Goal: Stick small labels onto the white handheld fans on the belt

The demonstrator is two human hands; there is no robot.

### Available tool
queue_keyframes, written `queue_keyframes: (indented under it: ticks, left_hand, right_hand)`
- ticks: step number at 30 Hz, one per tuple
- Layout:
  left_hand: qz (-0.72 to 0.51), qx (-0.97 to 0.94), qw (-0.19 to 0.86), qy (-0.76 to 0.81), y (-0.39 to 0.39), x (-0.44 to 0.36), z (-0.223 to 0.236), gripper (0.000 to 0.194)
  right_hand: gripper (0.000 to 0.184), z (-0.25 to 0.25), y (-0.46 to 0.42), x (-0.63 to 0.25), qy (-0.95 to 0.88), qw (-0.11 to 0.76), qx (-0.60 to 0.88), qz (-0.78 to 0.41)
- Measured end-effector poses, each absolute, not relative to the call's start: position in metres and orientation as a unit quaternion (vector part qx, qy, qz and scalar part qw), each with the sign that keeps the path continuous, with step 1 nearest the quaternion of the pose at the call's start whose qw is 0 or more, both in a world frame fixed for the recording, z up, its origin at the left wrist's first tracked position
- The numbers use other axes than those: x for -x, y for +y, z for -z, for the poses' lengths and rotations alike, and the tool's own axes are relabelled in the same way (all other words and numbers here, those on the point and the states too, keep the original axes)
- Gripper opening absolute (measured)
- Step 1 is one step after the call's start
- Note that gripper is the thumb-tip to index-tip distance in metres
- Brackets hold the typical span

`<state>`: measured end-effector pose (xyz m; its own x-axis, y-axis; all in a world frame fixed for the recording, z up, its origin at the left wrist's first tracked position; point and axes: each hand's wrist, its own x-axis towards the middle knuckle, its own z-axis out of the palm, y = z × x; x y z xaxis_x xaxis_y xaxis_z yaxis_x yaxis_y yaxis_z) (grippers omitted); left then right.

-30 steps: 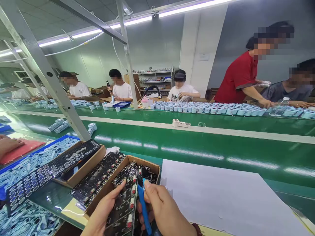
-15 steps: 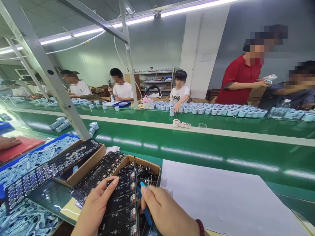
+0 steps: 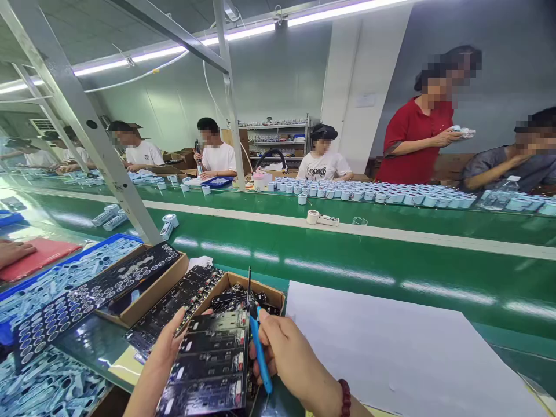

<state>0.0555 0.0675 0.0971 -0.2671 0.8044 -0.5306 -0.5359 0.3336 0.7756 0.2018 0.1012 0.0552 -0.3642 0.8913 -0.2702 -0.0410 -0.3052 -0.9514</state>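
Head view: the board [image 3: 208,365] is a glossy black circuit panel, divided by straight seams into parallel strips lying side by side. Small red and white parts show along its right side, and pale reflections cross its far end. It tilts in the air over the near edge of the surface [image 3: 82,341], close to the near end of an open box [image 3: 273,293] holding more black boards. A thin dark strip [image 3: 249,286] stands edge-on along its right side; whether this belongs to the board cannot be told.

The left hand [image 3: 165,344] is partly closed, gripping the board by its left edge, most fingers hidden. The right hand [image 3: 293,353] is closed around the blue handles of the pliers [image 3: 261,359], their dark nose against or just beside the thin strip; how far the jaws stand apart is hidden. White paper [image 3: 391,341] covers the surface toward its right edge.
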Motion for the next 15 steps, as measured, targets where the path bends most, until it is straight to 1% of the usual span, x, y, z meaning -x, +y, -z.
queue_keyframes:
  ticks: [3,5,7,10,11,12,13,15]
  left_hand:
    - [-0.536,-0.148,0.588,0.588,0.062,-0.055,-0.100,0.046]
    - [-0.542,-0.182,0.549,0.610,0.060,-0.055,-0.097,0.035]
    - [-0.568,-0.190,0.506,0.621,0.060,-0.052,-0.090,0.029]
    - [-0.590,-0.174,0.464,0.638,0.059,-0.044,-0.079,0.029]
    - [-0.595,-0.170,0.456,0.640,0.058,-0.042,-0.076,0.031]
    - [-0.600,-0.167,0.451,0.640,0.057,-0.041,-0.073,0.032]
    - [-0.602,-0.165,0.454,0.635,0.057,-0.041,-0.071,0.031]
    - [-0.599,-0.158,0.488,0.615,0.057,-0.045,-0.069,0.029]
  right_hand:
    - [0.073,-0.058,0.103,-0.210,-0.509,0.337,0.464,-0.642]
    - [0.071,-0.063,0.097,-0.216,-0.548,0.317,0.451,-0.630]
    - [0.069,-0.068,0.086,-0.221,-0.596,0.289,0.448,-0.600]
    - [0.066,-0.073,0.069,-0.225,-0.643,0.277,0.483,-0.526]
    - [0.066,-0.074,0.064,-0.225,-0.640,0.280,0.491,-0.520]
    - [0.065,-0.073,0.061,-0.223,-0.620,0.287,0.492,-0.539]
    - [0.064,-0.071,0.059,-0.221,-0.581,0.298,0.483,-0.583]
    - [0.064,-0.065,0.059,-0.213,-0.469,0.322,0.425,-0.704]
